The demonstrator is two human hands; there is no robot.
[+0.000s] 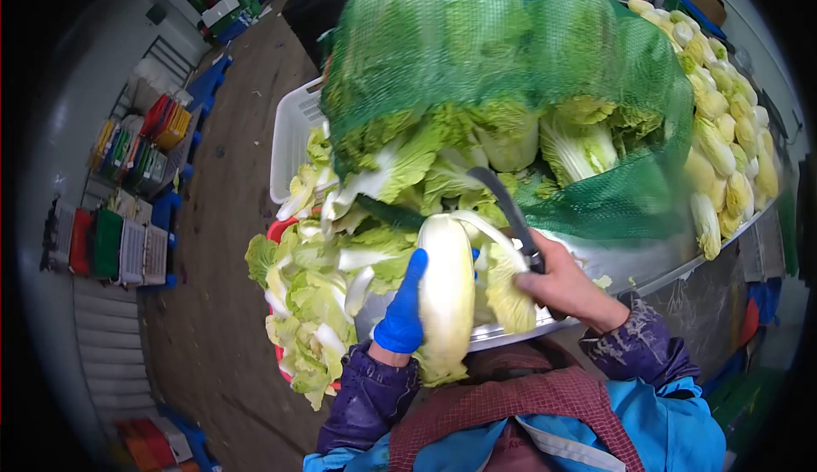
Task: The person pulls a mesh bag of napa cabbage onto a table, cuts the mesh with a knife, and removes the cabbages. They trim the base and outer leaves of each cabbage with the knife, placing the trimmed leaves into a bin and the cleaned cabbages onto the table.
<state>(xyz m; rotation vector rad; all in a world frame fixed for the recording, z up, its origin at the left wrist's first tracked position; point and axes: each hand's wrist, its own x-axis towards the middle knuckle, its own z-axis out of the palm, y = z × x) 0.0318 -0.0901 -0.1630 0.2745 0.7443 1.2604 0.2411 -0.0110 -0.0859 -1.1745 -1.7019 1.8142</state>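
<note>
Head view of a vegetable bench. At lower centre, the left hand (402, 310), in a blue glove, is closed around the side of a napa cabbage (447, 293). The cabbage stands on end at the near edge of the steel bench (634, 269), apparently so that its outer leaves face the blade. The bare right hand (563, 286) is closed in a fist on the handle of a knife (507, 204). The dark blade curves up and away from the body, just beside the cabbage top. A green mesh sack (511, 55) packed with more napa cabbages fills the upper centre. Its open mouth faces the person, which probably puts the next heads within easy reach. Pale, trimmed cabbages (723, 131) lie in a row along the upper right of the bench, well apart from the sack and likely kept separate from it. Loose outer leaves (306, 302) are heaped at lower left over a red basket (279, 229) below the bench edge, where cut waste would fall. A white crate (294, 136) stands behind the heap. Coloured crates (111, 242) line the floor (230, 217) at far left.
</note>
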